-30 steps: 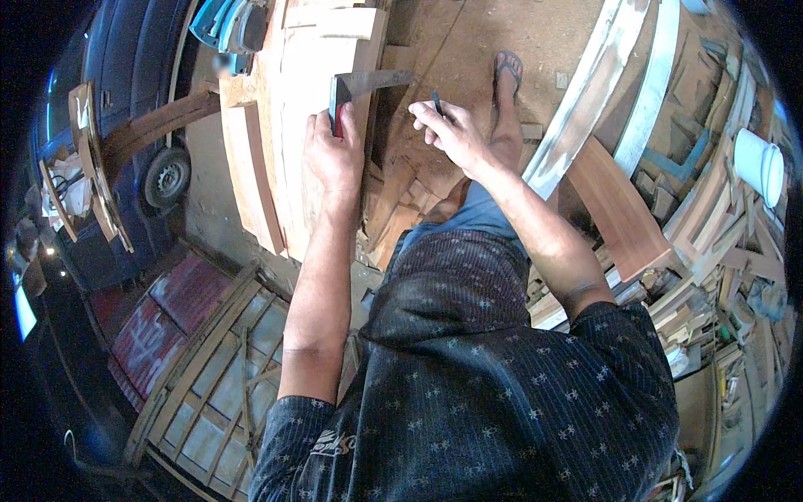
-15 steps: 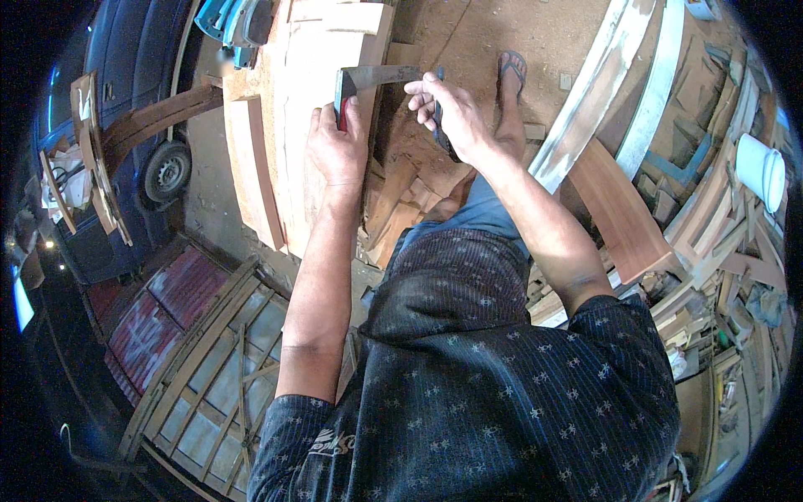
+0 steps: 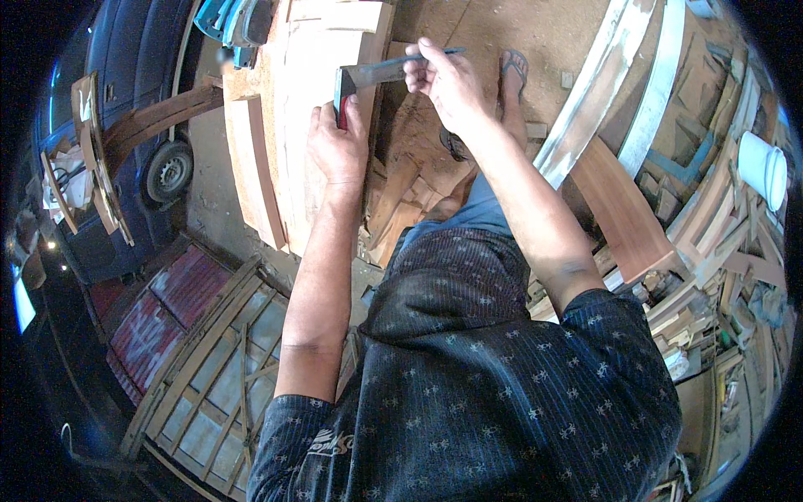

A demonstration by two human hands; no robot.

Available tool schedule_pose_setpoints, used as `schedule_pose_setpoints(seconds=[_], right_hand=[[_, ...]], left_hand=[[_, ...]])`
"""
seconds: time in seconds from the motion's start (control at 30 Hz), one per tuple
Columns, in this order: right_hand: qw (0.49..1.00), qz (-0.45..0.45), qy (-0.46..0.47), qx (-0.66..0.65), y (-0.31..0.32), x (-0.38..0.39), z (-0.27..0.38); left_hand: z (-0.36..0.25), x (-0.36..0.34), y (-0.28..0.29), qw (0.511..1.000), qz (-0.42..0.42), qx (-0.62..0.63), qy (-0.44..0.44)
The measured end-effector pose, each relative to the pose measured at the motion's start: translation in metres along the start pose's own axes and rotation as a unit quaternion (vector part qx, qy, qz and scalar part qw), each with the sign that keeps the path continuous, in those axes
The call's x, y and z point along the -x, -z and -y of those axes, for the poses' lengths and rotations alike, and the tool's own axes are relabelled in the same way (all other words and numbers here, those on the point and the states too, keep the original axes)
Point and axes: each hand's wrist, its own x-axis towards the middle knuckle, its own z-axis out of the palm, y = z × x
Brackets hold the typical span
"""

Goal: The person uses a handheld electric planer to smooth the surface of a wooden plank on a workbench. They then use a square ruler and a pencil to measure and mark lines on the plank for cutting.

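Since the earlier frame, the right hand (image 3: 449, 90) has moved up a little and turned, so that the thin dark stick (image 3: 455, 51), pinched between its thumb and fingers, now lies almost level instead of upright. With its fingers closed on the red part of the handle, the left hand (image 3: 337, 149) holds the try square (image 3: 381, 74) over the pale wooden board (image 3: 308, 71). Its blade reaches past the board's edge, near the stick, but I cannot tell if they touch.
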Motion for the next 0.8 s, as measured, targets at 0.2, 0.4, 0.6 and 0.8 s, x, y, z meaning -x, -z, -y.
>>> schedule_pose_setpoints(seconds=[0.2,0.4,0.6,0.8], right_hand=[[0.996,0.064,0.042,0.041,-0.009,-0.020,-0.006],[0.994,0.053,0.017,0.096,0.034,-0.030,-0.023],[0.970,-0.043,0.061,0.232,0.062,-0.041,-0.032],[0.912,-0.002,0.222,0.345,-0.004,-0.013,-0.008]], left_hand=[[0.000,-0.001,-0.001,1.000,0.016,-0.009,0.016],[0.000,-0.001,-0.001,1.000,0.009,0.004,0.009],[-0.001,-0.001,0.000,1.000,0.019,0.001,0.015],[-0.005,-0.001,0.001,0.999,0.017,0.016,0.031]])
